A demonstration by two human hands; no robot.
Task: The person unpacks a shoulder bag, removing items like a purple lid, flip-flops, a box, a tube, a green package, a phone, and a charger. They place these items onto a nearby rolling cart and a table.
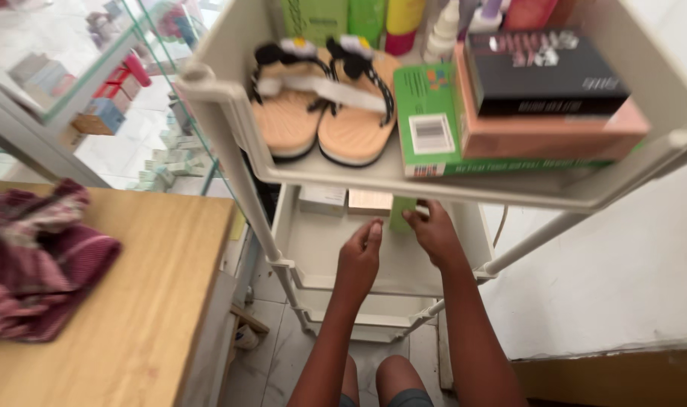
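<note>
Nearest, the left hand point(360, 252) hovers with fingers curled, its grip holding nothing, just left of the small green cardboard box point(402, 212). The right hand point(434, 230) pinches that box's right edge; it stands upright, long axis vertical, on the cream plastic cart's middle shelf point(321, 245). Above, 2 tan foam sandals point(321, 105) lie flat on the top shelf.
</note>
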